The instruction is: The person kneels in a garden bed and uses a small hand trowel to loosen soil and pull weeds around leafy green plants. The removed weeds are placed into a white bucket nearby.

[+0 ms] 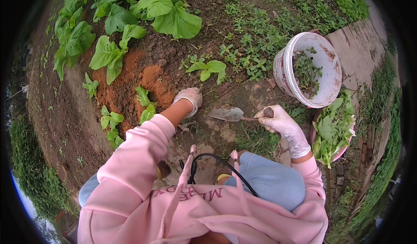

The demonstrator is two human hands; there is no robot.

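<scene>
My right hand [277,120], in a thin clear glove, grips the handle of a garden trowel [227,113]. Its soil-smeared metal blade points left, low over the ground at the bed's edge. My left hand [189,100], gloved too, reaches down to the dark soil [169,55]. Its fingers are bent at the ground, and whether they pinch anything is hidden. Just beyond them grows a small leafy seedling [208,68]. A patch of reddish-brown soil [155,82] lies to the left of that hand, beside young leafy plants [148,104].
A white plastic bucket [330,78] holding pulled weeds [306,71] stands tilted at the right. Below it, a pink basin [346,148] is heaped with picked green leaves [334,130]. Large leafy vegetables [176,19] fill the upper left. Low weeds [257,58] spread towards a concrete strip [358,48].
</scene>
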